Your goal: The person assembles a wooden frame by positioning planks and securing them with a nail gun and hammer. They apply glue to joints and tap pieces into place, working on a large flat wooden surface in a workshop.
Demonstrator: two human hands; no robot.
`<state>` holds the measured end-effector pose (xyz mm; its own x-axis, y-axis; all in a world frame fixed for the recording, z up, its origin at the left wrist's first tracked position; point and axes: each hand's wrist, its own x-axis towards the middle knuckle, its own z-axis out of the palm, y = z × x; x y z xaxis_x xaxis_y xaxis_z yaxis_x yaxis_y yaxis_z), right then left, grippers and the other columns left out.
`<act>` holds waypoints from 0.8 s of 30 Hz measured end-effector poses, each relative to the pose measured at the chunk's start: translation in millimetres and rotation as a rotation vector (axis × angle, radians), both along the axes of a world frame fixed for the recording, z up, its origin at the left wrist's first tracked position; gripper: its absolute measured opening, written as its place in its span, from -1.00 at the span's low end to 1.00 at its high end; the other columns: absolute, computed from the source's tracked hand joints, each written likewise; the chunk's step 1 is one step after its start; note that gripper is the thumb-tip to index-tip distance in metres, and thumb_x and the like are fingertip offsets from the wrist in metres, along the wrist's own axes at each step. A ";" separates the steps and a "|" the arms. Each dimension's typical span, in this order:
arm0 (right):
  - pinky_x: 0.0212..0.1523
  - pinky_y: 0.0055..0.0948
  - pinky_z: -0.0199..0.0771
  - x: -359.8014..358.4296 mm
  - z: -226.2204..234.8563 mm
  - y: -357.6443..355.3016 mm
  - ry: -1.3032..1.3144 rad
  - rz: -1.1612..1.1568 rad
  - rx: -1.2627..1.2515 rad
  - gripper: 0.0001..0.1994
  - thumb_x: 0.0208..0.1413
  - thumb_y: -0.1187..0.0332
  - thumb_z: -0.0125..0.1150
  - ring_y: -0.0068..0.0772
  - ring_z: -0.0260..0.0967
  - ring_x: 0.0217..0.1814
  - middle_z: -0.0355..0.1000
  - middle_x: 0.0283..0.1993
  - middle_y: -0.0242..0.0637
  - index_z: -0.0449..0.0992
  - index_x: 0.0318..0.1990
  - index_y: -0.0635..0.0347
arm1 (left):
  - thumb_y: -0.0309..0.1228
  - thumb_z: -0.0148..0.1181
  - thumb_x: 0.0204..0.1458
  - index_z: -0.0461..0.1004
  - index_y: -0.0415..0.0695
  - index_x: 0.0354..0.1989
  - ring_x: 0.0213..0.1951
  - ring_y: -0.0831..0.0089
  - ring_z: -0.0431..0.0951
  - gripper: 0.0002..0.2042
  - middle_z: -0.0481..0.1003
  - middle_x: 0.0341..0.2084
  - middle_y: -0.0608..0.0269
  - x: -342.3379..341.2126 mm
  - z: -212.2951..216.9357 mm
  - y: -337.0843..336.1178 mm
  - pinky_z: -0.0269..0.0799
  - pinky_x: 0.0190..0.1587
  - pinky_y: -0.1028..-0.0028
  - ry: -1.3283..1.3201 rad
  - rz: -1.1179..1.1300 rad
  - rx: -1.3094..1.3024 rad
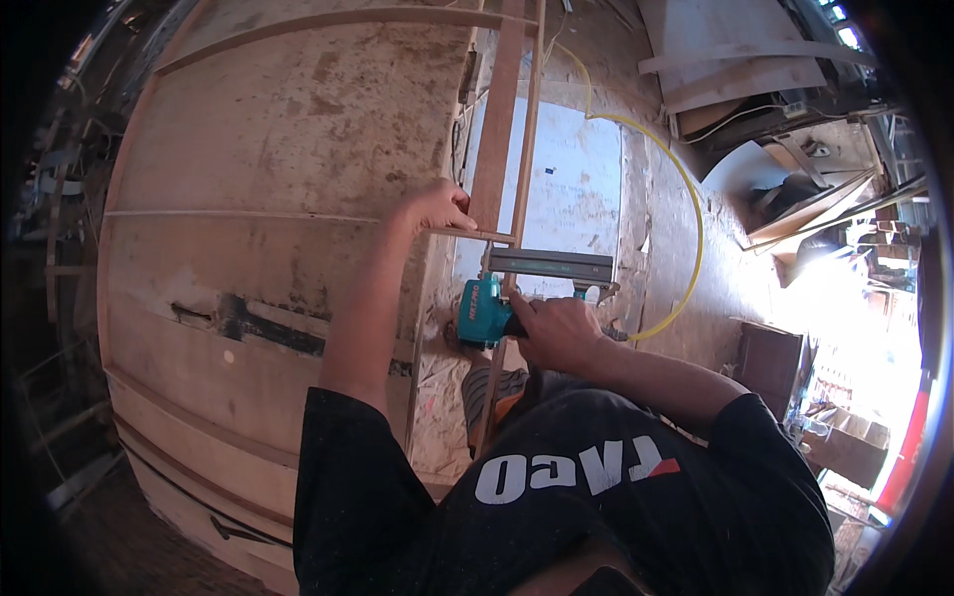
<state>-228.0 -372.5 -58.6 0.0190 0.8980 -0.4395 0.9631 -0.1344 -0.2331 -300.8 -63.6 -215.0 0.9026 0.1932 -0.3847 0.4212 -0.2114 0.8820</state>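
Note:
My right hand (pixel 556 333) grips the handle of a teal pneumatic nail gun (pixel 489 310), whose dark metal magazine (pixel 552 265) points right. The gun's nose presses against a pair of long thin wooden strips (pixel 509 129) that run away from me. My left hand (pixel 435 209) rests on these strips a little farther up, fingers pinching them where a short cross strip (pixel 477 235) meets them. A yellow air hose (pixel 686 199) curves from the gun out to the right and back.
A large plywood panel (pixel 268 199) with thin battens lies to the left. A white sheet (pixel 576 189) sits under the strips. Sawdust covers the floor (pixel 676 268). Boards and scrap wood (pixel 735 60) pile at the upper right. My foot (pixel 489 389) shows below the gun.

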 end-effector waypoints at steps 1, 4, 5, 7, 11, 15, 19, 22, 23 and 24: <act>-0.32 -0.02 0.66 0.2 -0.6 -0.5 -0.004 -0.005 -0.006 -0.33 0.08 0.34 0.27 0.07 0.66 -0.31 0.58 -0.04 0.10 0.32 0.37 0.36 | -0.31 0.60 -0.17 0.73 -0.26 -0.28 -0.34 0.45 0.62 -0.67 0.70 -0.42 0.19 0.7 3.0 -1.4 0.51 -0.18 0.37 0.003 -0.003 0.000; -0.31 -0.01 0.65 0.2 -4.4 -1.7 0.001 -0.013 -0.006 -0.30 0.08 0.32 0.28 0.09 0.65 -0.31 0.60 -0.07 0.11 0.30 0.40 0.34 | -0.32 0.60 -0.15 0.73 -0.26 -0.27 -0.33 0.46 0.62 -0.68 0.70 -0.40 0.19 -0.5 5.1 0.2 0.51 -0.18 0.38 0.018 -0.004 -0.008; -0.30 0.00 0.65 0.6 -9.5 -3.3 0.013 -0.015 0.003 -0.30 0.08 0.32 0.28 0.10 0.65 -0.31 0.60 -0.09 0.11 0.29 0.41 0.33 | -0.32 0.60 -0.14 0.73 -0.26 -0.26 -0.33 0.46 0.62 -0.68 0.71 -0.39 0.20 -1.4 3.6 2.2 0.51 -0.17 0.38 0.026 -0.003 -0.020; -0.28 0.00 0.64 0.7 -12.7 -5.7 0.019 -0.027 0.011 -0.29 0.08 0.30 0.29 0.11 0.65 -0.31 0.61 -0.10 0.11 0.28 0.42 0.32 | -0.33 0.60 -0.13 0.73 -0.26 -0.24 -0.31 0.46 0.63 -0.68 0.71 -0.37 0.21 -0.3 6.4 -0.3 0.51 -0.16 0.39 0.039 0.000 -0.060; -0.27 -0.01 0.63 -0.1 -15.7 -8.8 -0.004 -0.043 0.045 -0.29 0.12 0.19 0.35 0.07 0.65 -0.31 0.63 -0.24 -0.01 0.32 0.40 0.30 | -0.35 0.60 -0.11 0.73 -0.24 -0.22 -0.30 0.47 0.63 -0.69 0.72 -0.34 0.23 0.8 21.9 -2.6 0.51 -0.14 0.40 0.074 -0.012 -0.050; -0.27 -0.02 0.63 -0.4 -14.5 -9.3 -0.012 -0.041 0.062 -0.30 0.14 0.13 0.37 0.06 0.65 -0.31 0.64 -0.31 -0.07 0.35 0.38 0.30 | -0.36 0.59 -0.10 0.73 -0.25 -0.21 -0.29 0.47 0.63 -0.70 0.72 -0.34 0.22 -2.3 20.0 -2.6 0.51 -0.11 0.41 0.047 -0.006 -0.051; -0.26 0.00 0.64 1.2 -19.2 -9.4 0.013 -0.051 0.063 -0.30 0.13 0.16 0.37 0.09 0.65 -0.29 0.64 -0.23 0.01 0.34 0.37 0.30 | -0.36 0.60 -0.10 0.73 -0.26 -0.19 -0.29 0.47 0.63 -0.68 0.72 -0.34 0.21 -2.6 17.8 -1.3 0.52 -0.12 0.40 0.069 0.003 -0.045; -0.25 0.00 0.65 1.6 -18.0 -8.7 0.016 -0.056 0.035 -0.31 0.11 0.18 0.36 0.11 0.65 -0.29 0.63 -0.16 0.08 0.34 0.37 0.31 | -0.38 0.58 -0.07 0.72 -0.27 -0.15 -0.26 0.47 0.63 -0.68 0.72 -0.31 0.21 -0.7 24.8 -1.9 0.51 -0.09 0.41 0.085 -0.015 -0.035; -0.25 -0.01 0.64 1.4 -18.6 -9.0 0.008 -0.060 0.038 -0.31 0.12 0.16 0.38 0.08 0.65 -0.29 0.64 -0.22 0.02 0.35 0.36 0.30 | -0.40 0.55 -0.04 0.72 -0.28 -0.12 -0.23 0.47 0.63 -0.68 0.72 -0.28 0.21 0.4 28.2 -1.5 0.51 -0.06 0.42 0.102 -0.037 -0.020; -0.24 -0.01 0.64 0.8 -18.9 -9.0 0.000 -0.061 0.041 -0.32 0.13 0.14 0.39 0.06 0.66 -0.29 0.65 -0.28 -0.05 0.37 0.35 0.29 | -0.42 0.52 0.00 0.71 -0.28 -0.08 -0.20 0.47 0.63 -0.68 0.72 -0.25 0.21 -0.1 28.4 -0.8 0.50 -0.03 0.43 0.119 -0.054 -0.004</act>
